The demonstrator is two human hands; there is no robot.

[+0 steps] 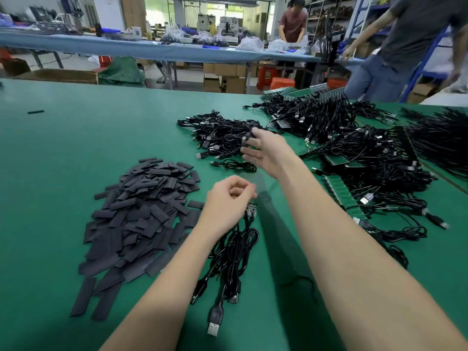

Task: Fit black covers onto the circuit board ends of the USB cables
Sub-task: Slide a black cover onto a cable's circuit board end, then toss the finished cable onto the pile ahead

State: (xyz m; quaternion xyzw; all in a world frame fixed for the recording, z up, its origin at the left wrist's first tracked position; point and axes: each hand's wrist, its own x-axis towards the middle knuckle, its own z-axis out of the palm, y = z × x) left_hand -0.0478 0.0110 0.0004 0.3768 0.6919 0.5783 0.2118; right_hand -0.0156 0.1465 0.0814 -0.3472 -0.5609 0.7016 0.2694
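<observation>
A heap of flat black covers (141,214) lies on the green table at the left. My left hand (228,201) has its fingers curled over the circuit board ends (251,210) of a small bundle of black USB cables (228,262) that trails toward me. My right hand (266,150) reaches far forward, blurred, fingers spread over a pile of loose black USB cables (217,135); whether it holds anything I cannot tell. One coiled cable (235,165) lies alone just below that pile.
A large tangle of cables with green circuit boards (354,158) covers the right of the green table (76,138). More boards and cables (304,102) lie at the back right. Two people stand beyond, near a blue-topped bench (126,46).
</observation>
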